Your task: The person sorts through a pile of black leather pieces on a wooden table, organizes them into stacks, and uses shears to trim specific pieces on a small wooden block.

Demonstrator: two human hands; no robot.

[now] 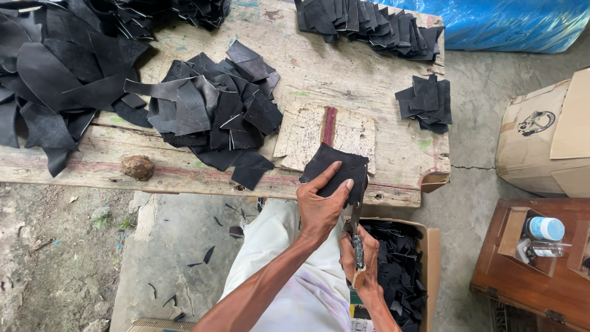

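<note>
Left hand (319,206) flat atop black leather piece (335,169); right hand (359,255) just below, clamped on knife (356,237).

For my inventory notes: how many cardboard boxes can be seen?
2: one box of black scraps by the right hand, one large box at right. Others may be hidden.

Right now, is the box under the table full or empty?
Partly full. The open cardboard box beside the right hand holds black scraps heaped inside; its far wall still shows above them. How deep the heap goes, cannot tell.
</note>
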